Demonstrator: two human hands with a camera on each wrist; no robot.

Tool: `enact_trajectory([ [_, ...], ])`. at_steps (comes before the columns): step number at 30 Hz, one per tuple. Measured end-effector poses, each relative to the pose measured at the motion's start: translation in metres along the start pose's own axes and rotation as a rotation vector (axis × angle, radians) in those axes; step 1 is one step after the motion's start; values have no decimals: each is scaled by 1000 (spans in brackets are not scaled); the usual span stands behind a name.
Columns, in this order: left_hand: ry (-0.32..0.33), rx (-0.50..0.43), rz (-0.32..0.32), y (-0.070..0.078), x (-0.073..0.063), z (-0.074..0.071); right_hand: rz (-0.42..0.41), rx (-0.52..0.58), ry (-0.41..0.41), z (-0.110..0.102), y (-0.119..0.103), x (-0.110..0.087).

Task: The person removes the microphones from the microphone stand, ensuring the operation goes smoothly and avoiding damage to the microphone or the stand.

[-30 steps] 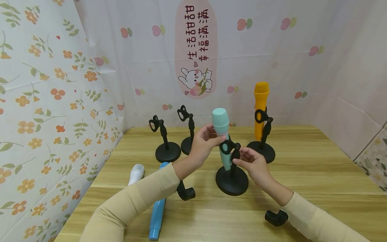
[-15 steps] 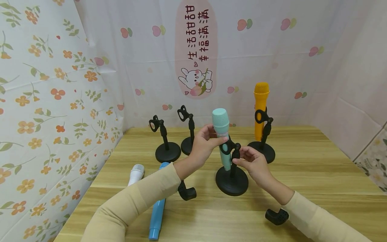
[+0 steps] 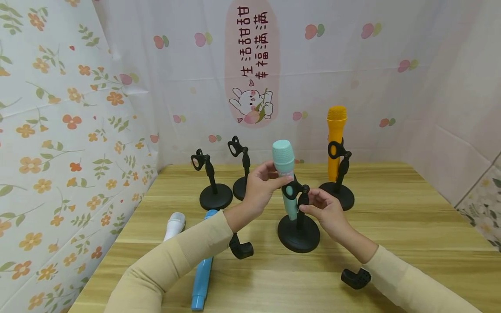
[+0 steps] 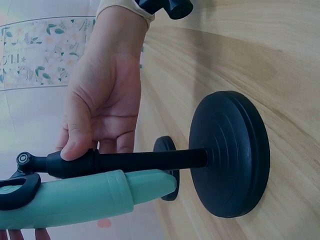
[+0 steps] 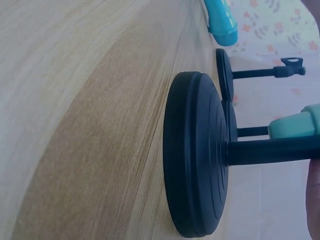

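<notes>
In the head view, a mint-green microphone (image 3: 283, 155) stands nearly upright in the ring clip of a black desk stand (image 3: 298, 234). My left hand (image 3: 261, 188) holds it just below its ribbed head, thumb across the front near the clip. My right hand (image 3: 325, 214) pinches the stand's neck under the clip. The left wrist view shows the right thumb (image 4: 77, 135) against that neck, with the microphone's tapered tail beside the pole. The stand's round base (image 5: 195, 155) rests on the wooden table in the right wrist view.
An orange microphone (image 3: 335, 130) sits in another stand (image 3: 339, 195), back right. Two stands with unfilled clips (image 3: 216, 196) (image 3: 239, 188) are at the back left. A white microphone (image 3: 174, 225) and a blue microphone (image 3: 201, 282) lie near the left sleeve. Black angled pieces (image 3: 241, 249) (image 3: 356, 278) lie in front.
The left thumb slides slightly toward the clip at first. Otherwise both hands keep their places on the microphone and stand; the whole head view shifts slightly left.
</notes>
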State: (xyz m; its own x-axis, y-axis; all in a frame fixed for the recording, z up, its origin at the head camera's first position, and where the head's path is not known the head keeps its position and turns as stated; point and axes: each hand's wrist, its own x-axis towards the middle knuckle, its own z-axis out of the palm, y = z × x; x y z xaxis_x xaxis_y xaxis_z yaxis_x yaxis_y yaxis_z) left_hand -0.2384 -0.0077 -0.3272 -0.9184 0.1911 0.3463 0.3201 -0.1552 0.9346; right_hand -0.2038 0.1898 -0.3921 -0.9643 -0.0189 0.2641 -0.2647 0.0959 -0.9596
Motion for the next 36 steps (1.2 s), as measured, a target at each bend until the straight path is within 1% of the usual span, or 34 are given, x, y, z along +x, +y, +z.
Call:
enact_trajectory([
  [7, -6, 3, 10, -1, 3, -1, -14, -6, -16, -1, 2, 1],
  [15, -26, -26, 25, 4, 6, -3, -14, -23, -25, -1, 0, 2],
  [23, -44, -43, 20, 7, 5, -5, 3, -30, -31, 0, 1, 1],
  [29, -54, -65, 36, 10, 5, -7, -8, -37, -29, 1, 1, 0],
  [36, -59, -78, 34, 12, 6, -8, -18, -44, -29, 0, 2, 0],
])
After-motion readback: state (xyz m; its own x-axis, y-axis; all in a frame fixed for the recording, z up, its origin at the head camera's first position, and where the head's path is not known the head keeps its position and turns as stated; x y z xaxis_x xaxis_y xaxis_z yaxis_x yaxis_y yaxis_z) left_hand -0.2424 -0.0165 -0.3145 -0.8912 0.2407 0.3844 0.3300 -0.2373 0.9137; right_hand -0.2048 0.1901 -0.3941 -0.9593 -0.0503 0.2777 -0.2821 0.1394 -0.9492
